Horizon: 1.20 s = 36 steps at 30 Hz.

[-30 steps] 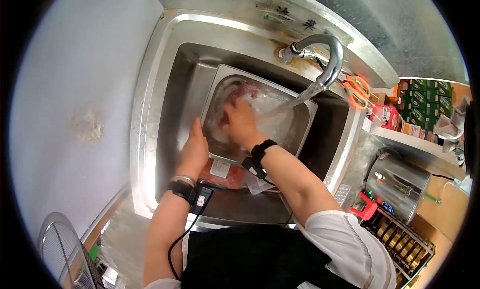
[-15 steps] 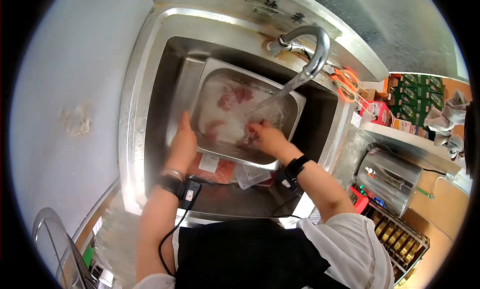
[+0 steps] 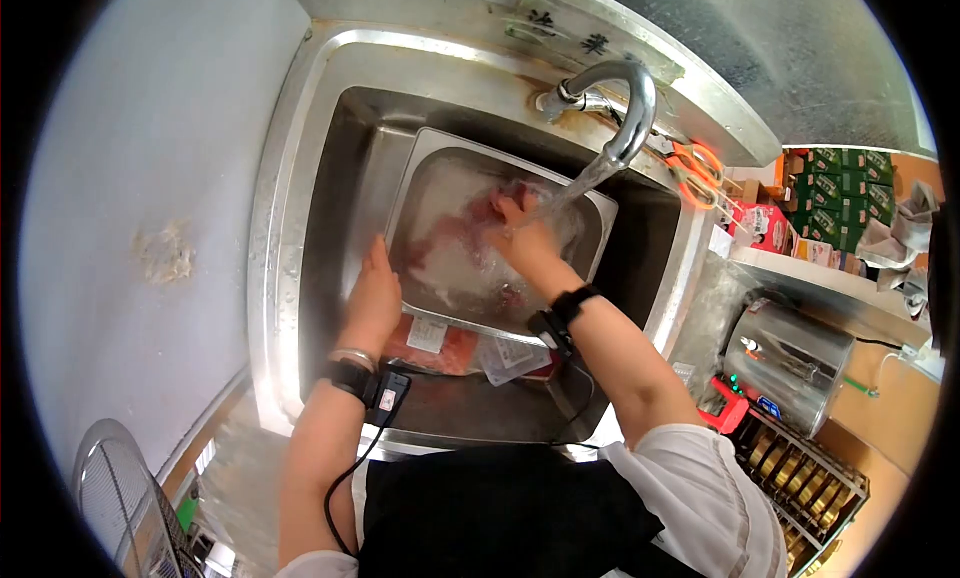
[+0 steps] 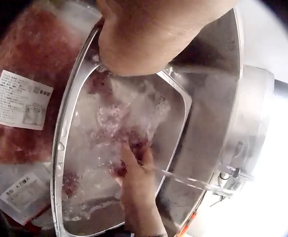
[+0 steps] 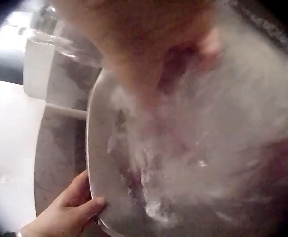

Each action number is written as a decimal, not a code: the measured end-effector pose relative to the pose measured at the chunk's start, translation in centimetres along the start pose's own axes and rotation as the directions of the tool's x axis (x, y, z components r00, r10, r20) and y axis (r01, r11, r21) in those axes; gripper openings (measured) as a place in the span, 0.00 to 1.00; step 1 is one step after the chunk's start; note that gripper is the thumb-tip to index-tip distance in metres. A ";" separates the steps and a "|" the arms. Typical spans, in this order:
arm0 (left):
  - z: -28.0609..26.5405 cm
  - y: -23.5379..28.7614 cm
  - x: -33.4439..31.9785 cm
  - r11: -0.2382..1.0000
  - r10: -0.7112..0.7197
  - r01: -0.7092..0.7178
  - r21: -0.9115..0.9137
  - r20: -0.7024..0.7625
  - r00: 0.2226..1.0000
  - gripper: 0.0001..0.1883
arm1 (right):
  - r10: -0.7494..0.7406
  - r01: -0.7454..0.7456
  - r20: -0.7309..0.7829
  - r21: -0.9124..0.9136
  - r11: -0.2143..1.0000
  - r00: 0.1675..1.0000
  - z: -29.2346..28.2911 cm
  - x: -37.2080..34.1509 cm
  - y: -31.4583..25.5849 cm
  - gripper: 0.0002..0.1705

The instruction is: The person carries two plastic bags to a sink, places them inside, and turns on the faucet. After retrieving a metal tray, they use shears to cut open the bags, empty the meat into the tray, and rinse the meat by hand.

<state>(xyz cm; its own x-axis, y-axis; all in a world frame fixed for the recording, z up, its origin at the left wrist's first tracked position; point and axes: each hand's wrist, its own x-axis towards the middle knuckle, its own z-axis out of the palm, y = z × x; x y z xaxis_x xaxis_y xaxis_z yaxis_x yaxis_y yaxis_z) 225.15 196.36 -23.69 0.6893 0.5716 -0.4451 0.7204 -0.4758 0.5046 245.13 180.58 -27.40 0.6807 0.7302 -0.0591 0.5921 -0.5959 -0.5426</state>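
A rectangular metal pan (image 4: 61, 143) of cloudy water sits in the sink, with dark red meat pieces (image 3: 470, 233) in it. My right hand (image 3: 530, 250) is down in the water, fingers curled round a piece of red meat (image 4: 140, 140); the right wrist view is blurred there. My left hand (image 3: 374, 296) grips the pan's near left side, its thumb over the rim and the fingers outside in the right wrist view. Water (image 3: 588, 181) runs from the curved faucet (image 3: 642, 98) into the pan beside my right hand.
A labelled pack of red meat (image 4: 28, 44) and a clear labelled pack (image 3: 513, 356) lie in the sink (image 3: 430, 408) against the pan's near side. Orange-handled scissors (image 3: 697, 168) rest at the right rim. A wire strainer (image 3: 108, 478) stands at lower left.
My right hand has moved from the pan's left part to its near right, then up towards the water stream, meat in its fingers. My left hand stays at the pan's near left side.
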 end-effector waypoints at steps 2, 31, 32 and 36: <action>-0.2 0.2 0.2 1.000 -0.015 0.015 0.002 0.004 1.000 0.32 | -0.015 0.019 0.047 -0.066 0.998 0.999 1.3 0.8 -2.6 0.20; 4.9 5.8 3.7 0.989 0.132 -0.147 -0.006 0.472 0.872 0.11 | 0.153 -0.263 0.370 0.269 0.926 0.916 -0.9 -6.3 0.1 0.09; 3.2 6.9 4.0 0.982 0.131 -0.179 0.062 0.457 0.880 0.12 | 0.199 -0.318 0.388 0.270 0.909 0.900 -2.5 -5.8 -0.3 0.09; 4.2 5.8 5.9 0.931 0.364 -0.363 0.026 -0.021 0.931 0.15 | 0.075 -0.090 0.122 0.131 0.987 0.990 -4.6 -3.6 1.6 0.12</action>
<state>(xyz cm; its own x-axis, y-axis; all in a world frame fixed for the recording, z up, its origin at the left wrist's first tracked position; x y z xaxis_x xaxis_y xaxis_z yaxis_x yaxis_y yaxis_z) 233.68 194.18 -26.53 0.9025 0.3728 -0.2155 0.4223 -0.6685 0.6122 245.59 175.48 -24.17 0.6653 0.7190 -0.2010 0.4664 -0.6106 -0.6400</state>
